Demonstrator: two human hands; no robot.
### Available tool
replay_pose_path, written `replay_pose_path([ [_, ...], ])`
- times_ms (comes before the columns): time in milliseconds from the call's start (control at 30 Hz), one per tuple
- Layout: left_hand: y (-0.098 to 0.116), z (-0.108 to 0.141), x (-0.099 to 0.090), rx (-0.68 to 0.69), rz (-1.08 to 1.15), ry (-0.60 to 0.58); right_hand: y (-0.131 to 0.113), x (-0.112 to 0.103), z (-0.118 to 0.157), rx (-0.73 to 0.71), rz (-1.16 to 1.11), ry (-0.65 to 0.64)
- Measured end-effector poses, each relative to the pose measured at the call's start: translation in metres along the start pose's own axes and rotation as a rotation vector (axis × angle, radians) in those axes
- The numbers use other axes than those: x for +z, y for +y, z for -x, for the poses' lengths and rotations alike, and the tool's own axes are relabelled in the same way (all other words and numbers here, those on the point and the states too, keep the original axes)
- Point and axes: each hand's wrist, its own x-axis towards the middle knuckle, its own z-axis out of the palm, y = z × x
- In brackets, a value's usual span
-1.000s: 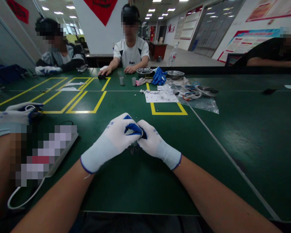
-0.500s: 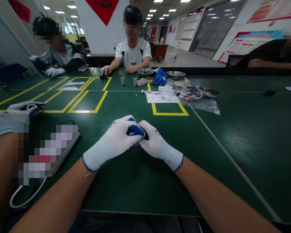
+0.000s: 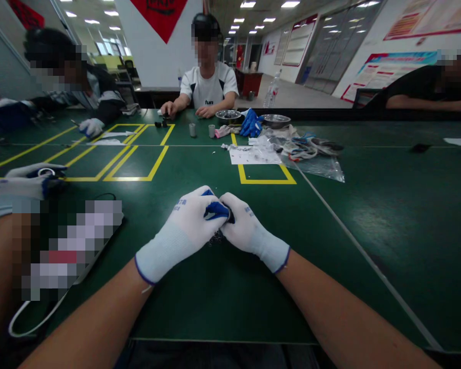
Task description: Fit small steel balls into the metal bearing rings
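Observation:
My left hand (image 3: 197, 215) and my right hand (image 3: 243, 223), both in white gloves with blue palms, meet above the green table (image 3: 223, 302). The fingers of both are closed and pressed together around a small part, mostly hidden; only a dark bit shows between them, and its kind cannot be made out. Just below the fingertips lies a small heap of tiny dark ring-like pieces (image 3: 216, 238), partly covered by my hands.
On the left lie a power strip (image 3: 96, 246) with a white cable and a co-worker's gloved hand (image 3: 19, 187) with a ring-shaped part. Metal bowls (image 3: 276, 120), blue gloves (image 3: 251, 124), a paper sheet (image 3: 253, 155) and a plastic bag (image 3: 322, 166) lie farther back. Co-workers sit across.
My hands stay together with almost no change of grip. The co-worker at the far left has leaned forward, one gloved hand moving across the table. The view has shifted slightly.

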Motion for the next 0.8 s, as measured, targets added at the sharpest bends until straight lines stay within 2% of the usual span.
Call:
replay_pose_path([
  [67, -0.0013, -0.0011, 0.0023, -0.072, 0.153, 0.019, -0.0010, -0.0004, 0.0001, 0.000, 0.001, 0.031],
  [167, -0.0058, -0.0033, 0.0041, -0.147, 0.368, -0.012, -0.0031, -0.0008, 0.0004, -0.018, 0.006, 0.072],
  [267, -0.0087, -0.0051, 0.0055, -0.153, 0.441, -0.040, -0.0039, -0.0005, 0.0005, -0.025, 0.029, 0.090],
  [367, -0.0081, -0.0058, 0.0070, -0.137, 0.385, 0.009, -0.0025, 0.0004, -0.0002, -0.018, 0.042, 0.106],
  [467, -0.0062, -0.0055, 0.0075, -0.109, 0.217, 0.055, 0.0000, 0.0016, -0.0016, -0.007, 0.048, 0.115],
  [633, -0.0048, -0.0042, 0.0067, 0.033, -0.050, 0.078, 0.0024, 0.0021, -0.0034, -0.009, 0.064, 0.130],
  [700, -0.0046, -0.0034, 0.0065, 0.059, -0.045, 0.072, 0.0018, 0.0014, -0.0035, -0.008, 0.066, 0.128],
  [800, -0.0043, -0.0025, 0.0067, 0.017, 0.107, 0.048, -0.0001, 0.0005, -0.0029, -0.007, 0.067, 0.121],
])
